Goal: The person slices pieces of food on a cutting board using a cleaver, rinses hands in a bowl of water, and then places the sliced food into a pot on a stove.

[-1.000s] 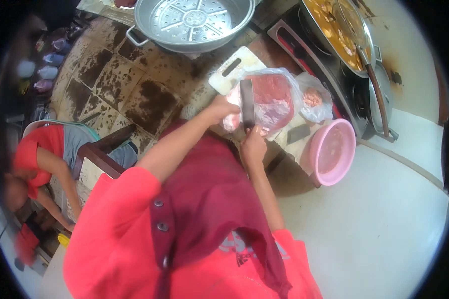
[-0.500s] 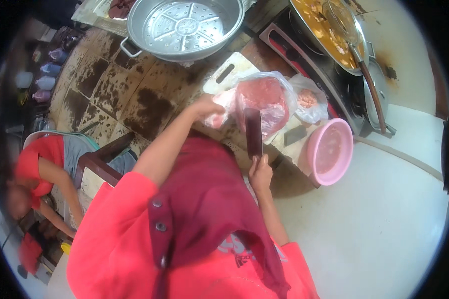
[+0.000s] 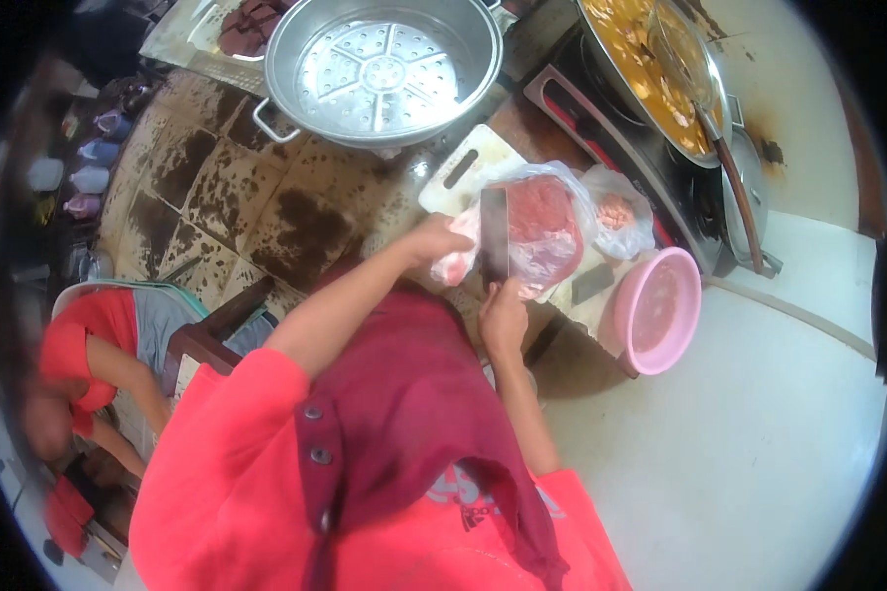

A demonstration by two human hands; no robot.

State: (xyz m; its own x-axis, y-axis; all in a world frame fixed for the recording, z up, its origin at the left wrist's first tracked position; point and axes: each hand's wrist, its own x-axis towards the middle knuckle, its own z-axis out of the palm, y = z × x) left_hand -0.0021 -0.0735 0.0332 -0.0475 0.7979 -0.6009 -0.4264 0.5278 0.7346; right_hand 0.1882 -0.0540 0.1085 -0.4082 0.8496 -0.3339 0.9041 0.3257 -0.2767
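The right hand (image 3: pixel 503 317) grips 1 cleaver (image 3: pixel 495 234), its long axis running nearly straight up the view, blade end pointing forward, between the bagged red meat (image 3: pixel 545 212) and the pale, fatty meat (image 3: pixel 460 258) clasped by the left hand (image 3: pixel 430 239), near 1 white board (image 3: pixel 485 156).

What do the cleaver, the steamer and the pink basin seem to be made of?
Cleaver: probably steel, with a dull finish; its flat blade is plain grey. Steamer: metal, perhaps aluminium; it is silvery, with bright glints around the holes. Pink basin: likely plastic, smooth-looking, judging by its even colour and rounded rim.
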